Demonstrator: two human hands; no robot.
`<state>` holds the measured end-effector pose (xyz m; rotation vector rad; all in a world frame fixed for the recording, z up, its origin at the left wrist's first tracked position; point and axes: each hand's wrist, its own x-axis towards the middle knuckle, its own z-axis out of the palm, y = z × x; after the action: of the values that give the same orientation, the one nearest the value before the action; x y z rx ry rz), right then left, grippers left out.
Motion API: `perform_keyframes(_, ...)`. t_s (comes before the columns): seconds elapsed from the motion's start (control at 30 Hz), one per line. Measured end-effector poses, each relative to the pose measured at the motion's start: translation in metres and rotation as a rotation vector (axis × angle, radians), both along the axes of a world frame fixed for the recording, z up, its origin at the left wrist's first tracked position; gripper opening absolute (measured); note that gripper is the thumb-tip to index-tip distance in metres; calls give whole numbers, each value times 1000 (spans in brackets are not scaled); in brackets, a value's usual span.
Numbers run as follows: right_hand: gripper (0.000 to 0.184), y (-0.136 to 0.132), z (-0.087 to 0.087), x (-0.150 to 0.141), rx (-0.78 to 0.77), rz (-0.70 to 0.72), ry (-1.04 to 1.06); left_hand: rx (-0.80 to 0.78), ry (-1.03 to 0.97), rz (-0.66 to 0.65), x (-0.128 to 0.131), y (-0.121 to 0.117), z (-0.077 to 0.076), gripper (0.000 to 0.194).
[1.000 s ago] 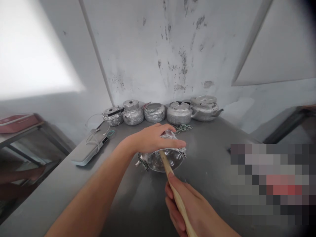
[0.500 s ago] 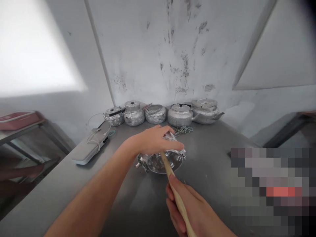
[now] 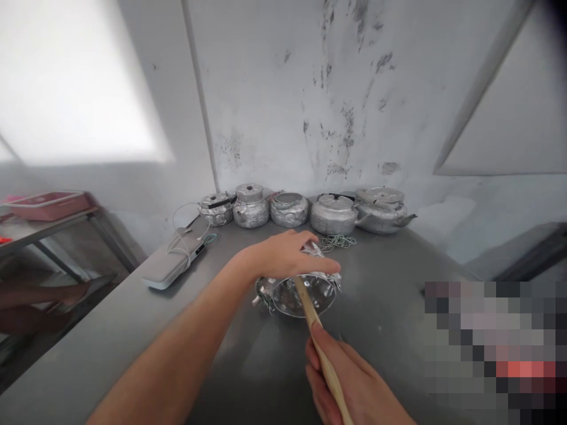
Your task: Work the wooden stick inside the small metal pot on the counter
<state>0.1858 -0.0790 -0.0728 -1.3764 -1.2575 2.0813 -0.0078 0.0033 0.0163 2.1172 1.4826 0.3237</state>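
A dented, shiny metal pot (image 3: pixel 325 296) lies tipped on the grey table, its round mouth facing me. My left hand (image 3: pixel 286 255) grips it from above, with the thumb along the top of the rim and the fingers over the far side. In my right hand (image 3: pixel 345 372) is a wooden stick (image 3: pixel 328 367), fingers wrapped round it. Its far end reaches into the pot's mouth under my left hand; the tip is hidden. Patterned cord (image 3: pixel 264 296) hangs at the pot's left side.
Several metal kettles and pots (image 3: pixel 333 217) line the table's back edge against the stained wall. More cord (image 3: pixel 334 242) lies before them. At left sit a power bank (image 3: pixel 170 268) with a white cable and, on a rack, a pink tray (image 3: pixel 51 206). A pixelated patch covers the lower right.
The whole view has shifted, so the scene sits a little further right and lower. Both hands keep their grips, and the stick stays inside the pot at nearly the same angle.
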Motion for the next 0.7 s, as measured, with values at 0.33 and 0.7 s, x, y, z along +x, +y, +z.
perform_keyframes(0.33,39,-1,-13,-21,10,-93,-41,-4,-3,-4,1,1,0,70)
perform_keyframes(0.7,53,-6,-9,-16,11,-31,23,-36,-13,2,2,-2,4,74)
